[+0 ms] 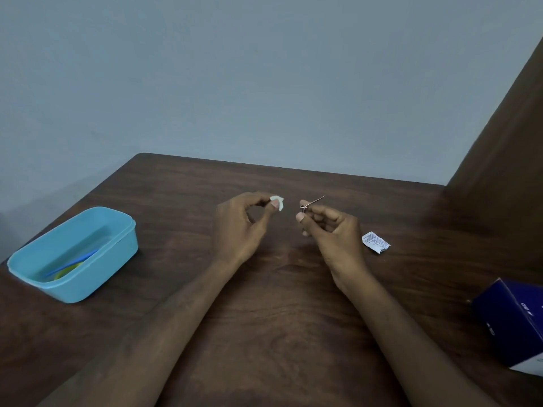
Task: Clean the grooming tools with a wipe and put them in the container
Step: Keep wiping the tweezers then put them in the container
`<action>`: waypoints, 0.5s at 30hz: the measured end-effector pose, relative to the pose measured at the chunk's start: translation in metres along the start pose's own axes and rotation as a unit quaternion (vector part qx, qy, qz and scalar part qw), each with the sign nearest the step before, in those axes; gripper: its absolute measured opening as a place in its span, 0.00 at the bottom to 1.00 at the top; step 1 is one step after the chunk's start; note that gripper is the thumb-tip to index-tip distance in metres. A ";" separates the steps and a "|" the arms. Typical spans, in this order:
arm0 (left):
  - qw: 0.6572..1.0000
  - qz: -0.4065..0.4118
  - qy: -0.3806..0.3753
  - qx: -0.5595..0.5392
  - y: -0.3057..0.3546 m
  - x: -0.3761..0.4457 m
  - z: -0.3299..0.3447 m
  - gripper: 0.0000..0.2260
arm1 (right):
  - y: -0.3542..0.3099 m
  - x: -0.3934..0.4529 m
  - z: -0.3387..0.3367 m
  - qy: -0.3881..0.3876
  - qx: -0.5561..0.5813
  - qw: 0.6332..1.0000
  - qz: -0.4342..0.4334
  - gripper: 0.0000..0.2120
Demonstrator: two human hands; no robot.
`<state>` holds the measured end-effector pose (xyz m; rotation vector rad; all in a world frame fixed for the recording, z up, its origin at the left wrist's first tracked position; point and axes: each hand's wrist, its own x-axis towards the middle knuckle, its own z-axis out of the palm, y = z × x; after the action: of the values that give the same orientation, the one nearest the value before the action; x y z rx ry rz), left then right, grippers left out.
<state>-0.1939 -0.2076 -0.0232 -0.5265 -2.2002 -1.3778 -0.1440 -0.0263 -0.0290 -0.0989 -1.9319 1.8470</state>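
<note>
Currently, head view: dark wood tabletop (279,304) against a grey-blue wall. Light blue container (75,254) sits at the left edge, open-topped, with a blue tool (77,260) and something yellow-green (67,271) lying inside. Torn white sachet (375,242) lies flat on the tabletop, just right of the right hand. Dark blue box (511,321) at the near right edge, partly cut off by the frame. Brown panel (505,142) rises at the far right. Nothing sits between the hands and the container.

Both forearms reach in from the near edge, hands raised mid-tabletop, close together but apart. Left hand (239,226): thumb and forefinger pinch a small crumpled white wipe (278,200), other fingers curled behind. Right hand (332,230): fingers curled, thumb and forefinger clamped on a small metal tool (311,203), its thin end angled up and to the far right. Can't tell what kind of tool. Wipe and metal tool are not touching.
</note>
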 end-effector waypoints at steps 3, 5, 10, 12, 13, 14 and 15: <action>0.996 0.039 0.008 0.075 0.004 -0.006 0.000 0.06 | -0.001 -0.004 0.002 -0.004 0.045 0.999 0.013 0.06; 0.996 0.045 0.013 0.082 0.004 -0.008 -0.001 0.06 | -0.002 -0.006 0.002 -0.009 0.054 0.998 0.020 0.09; 0.995 0.066 0.011 0.074 0.004 -0.007 -0.003 0.05 | -0.002 -0.006 0.004 -0.036 0.075 0.996 0.038 0.08; 0.994 0.082 -0.009 0.070 0.003 -0.007 -0.003 0.05 | -0.002 -0.005 0.005 -0.038 0.070 0.996 0.037 0.06; 0.993 0.093 -0.024 0.065 0.003 -0.007 -0.003 0.04 | -0.002 -0.004 0.005 -0.032 0.069 0.997 0.035 0.05; 0.992 0.102 -0.038 0.057 0.002 -0.006 -0.002 0.04 | -0.003 -0.004 0.004 -0.023 0.071 0.997 0.032 0.04; 0.992 0.107 -0.049 0.051 0.002 -0.006 -0.002 0.03 | -0.003 -0.003 0.003 -0.010 0.076 0.997 0.030 0.04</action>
<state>-0.1872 -0.2087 -0.0245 -0.7819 -2.2020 -1.1437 -0.1413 -0.0305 -0.0266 -0.0910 -1.8122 2.0346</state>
